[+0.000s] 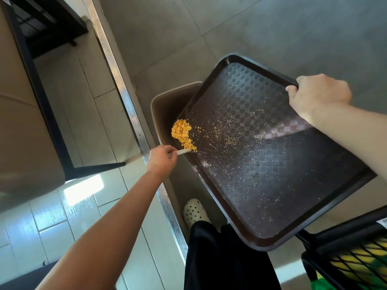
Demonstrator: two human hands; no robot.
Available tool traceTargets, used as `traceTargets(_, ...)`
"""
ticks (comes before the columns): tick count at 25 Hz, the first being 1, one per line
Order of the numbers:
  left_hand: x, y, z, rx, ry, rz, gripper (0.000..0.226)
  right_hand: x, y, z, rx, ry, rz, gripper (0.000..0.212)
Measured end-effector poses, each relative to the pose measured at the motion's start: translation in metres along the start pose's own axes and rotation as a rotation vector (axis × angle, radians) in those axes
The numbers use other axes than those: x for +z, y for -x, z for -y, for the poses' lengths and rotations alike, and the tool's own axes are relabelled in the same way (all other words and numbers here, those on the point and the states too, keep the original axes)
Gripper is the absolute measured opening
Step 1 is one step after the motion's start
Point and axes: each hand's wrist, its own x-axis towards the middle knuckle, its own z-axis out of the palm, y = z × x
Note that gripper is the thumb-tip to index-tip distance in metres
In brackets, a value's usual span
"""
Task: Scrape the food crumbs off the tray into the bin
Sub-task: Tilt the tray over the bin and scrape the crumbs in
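A dark brown tray (282, 185) is tilted over a beige bin (162, 105), its left edge hanging above the bin's opening. My right hand (318, 95) grips the tray's far right rim. A heap of orange-yellow crumbs (182, 133) lies against the tray's left rim, with fine specks scattered across the tray. My left hand (162, 159) pinches a thin pale stick (184, 151) whose tip touches the lower end of the crumb heap.
A metal floor strip (129, 114) runs diagonally beside the bin. A dark table frame (41, 91) stands at the left. My white shoe (194, 212) and black trouser legs are below the tray. A black mesh basket (354, 262) with yellow items sits at the bottom right.
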Motion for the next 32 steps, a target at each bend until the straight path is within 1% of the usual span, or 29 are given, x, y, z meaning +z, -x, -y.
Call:
traceTargets(1,0.000,-0.001,-0.002,-0.053,0.076,-0.071,0.022,0.000,0.000,0.001,-0.002,0.000,0.000,0.038)
traceTargets(3,0.002,-0.005,-0.012,-0.062,0.200,-0.142,0.022,0.001,-0.001,0.002,-0.010,-0.005,0.000,0.038)
traceTargets(6,0.006,-0.008,-0.031,-0.005,0.291,-0.146,0.020,0.002,-0.001,0.004,-0.023,-0.004,0.000,0.038)
traceTargets(9,0.018,-0.016,-0.036,-0.001,0.263,-0.089,0.019,0.002,-0.001,0.004,-0.028,-0.001,-0.005,0.037)
traceTargets(11,0.024,-0.020,-0.030,-0.067,0.237,-0.079,0.020,0.002,-0.001,0.004,-0.031,0.002,-0.005,0.037)
traceTargets(14,0.022,-0.023,-0.019,-0.210,0.242,-0.171,0.023,0.002,-0.002,0.004,-0.029,0.004,0.002,0.037)
traceTargets(15,0.021,-0.022,-0.018,-0.194,0.270,-0.187,0.023,0.002,-0.002,0.004,-0.028,0.007,0.002,0.037)
traceTargets(16,0.021,-0.020,-0.018,-0.134,0.302,-0.175,0.023,0.002,-0.003,0.005,-0.030,0.008,0.001,0.037)
traceTargets(18,0.024,-0.015,-0.020,0.017,0.325,-0.109,0.022,0.001,-0.005,0.005,-0.030,0.006,-0.001,0.037)
traceTargets(19,0.026,-0.014,-0.020,0.063,0.309,-0.084,0.021,0.001,-0.005,0.004,-0.027,0.006,0.000,0.037)
traceTargets(21,0.027,-0.017,-0.018,0.043,0.268,-0.077,0.020,0.002,-0.006,0.002,-0.024,0.012,0.001,0.037)
traceTargets(23,0.023,-0.023,-0.015,-0.061,0.258,-0.123,0.020,0.002,-0.006,0.002,-0.022,0.020,-0.002,0.037)
traceTargets(24,0.020,-0.024,-0.012,-0.101,0.290,-0.139,0.020,0.002,-0.006,0.001,-0.022,0.023,-0.003,0.037)
traceTargets(25,0.017,-0.024,-0.008,-0.117,0.349,-0.132,0.019,0.001,-0.006,0.001,-0.022,0.025,-0.003,0.037)
traceTargets(27,0.007,-0.018,0.000,-0.099,0.437,-0.040,0.015,0.000,-0.007,0.000,-0.020,0.032,-0.002,0.037)
traceTargets(28,0.003,-0.011,0.005,-0.068,0.422,0.016,0.014,-0.001,-0.007,0.000,-0.019,0.035,-0.004,0.037)
traceTargets(30,-0.003,0.001,0.015,0.023,0.299,0.085,0.014,0.000,-0.007,0.000,-0.017,0.039,-0.006,0.037)
traceTargets(32,-0.002,0.006,0.020,0.102,0.133,0.088,0.014,0.001,-0.007,0.001,-0.017,0.041,-0.001,0.038)
